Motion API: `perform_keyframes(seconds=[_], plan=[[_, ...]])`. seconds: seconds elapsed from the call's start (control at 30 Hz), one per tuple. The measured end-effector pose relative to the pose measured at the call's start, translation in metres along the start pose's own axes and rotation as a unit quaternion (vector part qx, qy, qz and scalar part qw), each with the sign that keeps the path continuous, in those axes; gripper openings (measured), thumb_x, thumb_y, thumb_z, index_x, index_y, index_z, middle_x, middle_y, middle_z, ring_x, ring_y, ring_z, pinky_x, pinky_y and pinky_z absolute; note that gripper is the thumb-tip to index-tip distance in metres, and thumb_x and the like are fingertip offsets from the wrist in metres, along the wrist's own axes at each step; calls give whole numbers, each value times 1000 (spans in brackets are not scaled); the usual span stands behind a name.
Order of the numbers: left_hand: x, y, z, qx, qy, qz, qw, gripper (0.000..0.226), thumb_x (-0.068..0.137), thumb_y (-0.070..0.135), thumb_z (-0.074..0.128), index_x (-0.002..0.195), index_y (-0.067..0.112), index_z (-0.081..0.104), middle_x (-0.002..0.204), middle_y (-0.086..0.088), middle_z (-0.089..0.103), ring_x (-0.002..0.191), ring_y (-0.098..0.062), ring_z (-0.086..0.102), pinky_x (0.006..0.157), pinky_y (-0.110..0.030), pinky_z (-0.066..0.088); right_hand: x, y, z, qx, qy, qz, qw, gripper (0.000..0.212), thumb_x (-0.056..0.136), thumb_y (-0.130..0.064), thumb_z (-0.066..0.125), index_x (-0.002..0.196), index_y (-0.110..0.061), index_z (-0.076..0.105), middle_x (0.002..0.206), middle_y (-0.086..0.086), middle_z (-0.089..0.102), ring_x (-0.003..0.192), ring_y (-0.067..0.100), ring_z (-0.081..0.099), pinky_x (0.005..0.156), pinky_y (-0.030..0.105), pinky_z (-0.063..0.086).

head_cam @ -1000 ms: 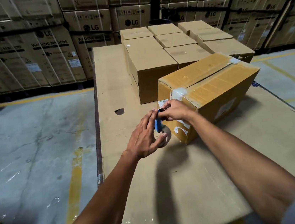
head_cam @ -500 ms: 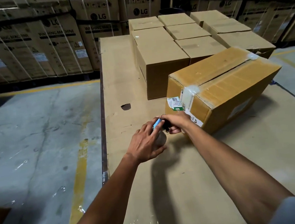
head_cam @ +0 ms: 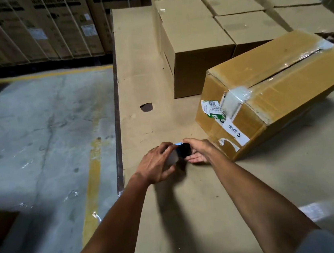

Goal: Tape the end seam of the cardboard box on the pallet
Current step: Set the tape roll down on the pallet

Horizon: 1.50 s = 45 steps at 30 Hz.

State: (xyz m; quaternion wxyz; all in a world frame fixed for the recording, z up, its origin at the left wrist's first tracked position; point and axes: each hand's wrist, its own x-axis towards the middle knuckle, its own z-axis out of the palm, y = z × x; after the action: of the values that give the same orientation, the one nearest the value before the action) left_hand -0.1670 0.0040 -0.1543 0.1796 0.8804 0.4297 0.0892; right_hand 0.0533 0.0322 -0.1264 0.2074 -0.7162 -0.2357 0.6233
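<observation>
Cardboard box (head_cam: 273,92) lies askew on the sheeted pallet (head_cam: 145,76), clear tape (head_cam: 231,99) over its near end corner. Left hand (head_cam: 156,163) cups a tape roll (head_cam: 172,158); right hand (head_cam: 199,150) pinches its dark cutter (head_cam: 183,150). Advise freeing the tape end squarely before bridging the seam

Brown box (head_cam: 279,91) with clear shiny tape, white and green label (head_cam: 212,108). Pale tan boxes (head_cam: 195,38) behind. Beige cardboard sheet (head_cam: 204,216). Grey floor (head_cam: 37,142) with yellow stripe (head_cam: 91,188). Black and blue dispenser (head_cam: 182,150).
</observation>
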Motion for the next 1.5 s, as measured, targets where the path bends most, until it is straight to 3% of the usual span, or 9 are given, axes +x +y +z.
perform_keyframes(seconds=[0.1, 0.33, 0.47, 0.53, 0.63, 0.77, 1.03, 1.27, 1.5], plan=[[2, -3, -4, 6, 3, -4, 1000, 74, 94, 47, 65, 159, 19, 44, 152, -10, 52, 118, -37, 65, 98, -45, 55, 0, -2, 3, -3, 3, -7, 1000, 56, 93, -44, 72, 124, 1, 64, 107, 23, 71, 73, 30, 76, 59, 33, 62], [25, -24, -2, 11, 2, -27, 1000, 75, 94, 47, 59, 160, 17, 44, 153, -12, 53, 122, -37, 63, 100, -48, 54, 25, -18, 2, -118, 49, -13, 992, 53, 100, -50, 54, 91, 1, 63, 87, 23, 75, 68, 34, 77, 58, 35, 62], [28, -26, -3, 19, 12, -31, 999, 76, 94, 45, 60, 162, 18, 42, 158, -12, 48, 132, -35, 57, 107, -48, 50, 24, -13, -2, -204, 88, -51, 974, 22, 88, -29, 61, 84, -10, 69, 76, 7, 72, 53, 24, 66, 49, 26, 53], [26, -24, -3, 36, 14, -36, 999, 84, 94, 51, 63, 166, 18, 34, 164, -10, 42, 140, -33, 50, 113, -48, 45, 29, -6, -7, -284, 126, -110, 944, 20, 86, -22, 61, 99, -15, 74, 95, 5, 78, 77, 24, 76, 69, 36, 64], [20, -21, 2, 70, -5, -59, 996, 100, 91, 57, 73, 170, 21, 22, 172, -8, 30, 146, -33, 42, 118, -49, 41, 39, 6, -11, -357, 102, -228, 900, 64, 83, -7, 73, 144, -24, 57, 140, 0, 64, 126, 23, 63, 109, 39, 51], [16, -16, 7, 87, -3, -109, 990, 97, 91, 31, 81, 168, 28, 21, 175, -10, 27, 146, -34, 46, 114, -48, 45, 42, 14, -6, -415, 41, -292, 861, 89, 82, -2, 76, 161, -18, 38, 159, 5, 46, 144, 25, 48, 122, 35, 36], [16, -25, -1, 127, 17, -109, 986, 103, 86, 3, 79, 168, 36, 25, 174, -16, 27, 144, -37, 48, 112, -47, 48, 43, 21, -7, -440, 72, -321, 836, 73, 78, -13, 89, 144, -21, 59, 134, -2, 62, 127, 20, 62, 107, 40, 51], [17, -21, 3, 117, 18, -119, 986, 98, 92, 11, 76, 169, 36, 21, 175, -17, 24, 153, -38, 39, 120, -50, 43, 25, 20, -5, -473, 128, -329, 807, 55, 91, -20, 79, 142, -24, 60, 136, -2, 64, 124, 26, 62, 97, 40, 55], [19, -7, -5, 110, 38, -111, 987, 94, 97, 40, 69, 171, 34, 12, 180, -13, 15, 165, -35, 21, 133, -52, 20, 0, 7, -9, -501, 172, -359, 768, 59, 94, -22, 72, 149, -26, 51, 145, -1, 55, 130, 26, 55, 102, 45, 53]])
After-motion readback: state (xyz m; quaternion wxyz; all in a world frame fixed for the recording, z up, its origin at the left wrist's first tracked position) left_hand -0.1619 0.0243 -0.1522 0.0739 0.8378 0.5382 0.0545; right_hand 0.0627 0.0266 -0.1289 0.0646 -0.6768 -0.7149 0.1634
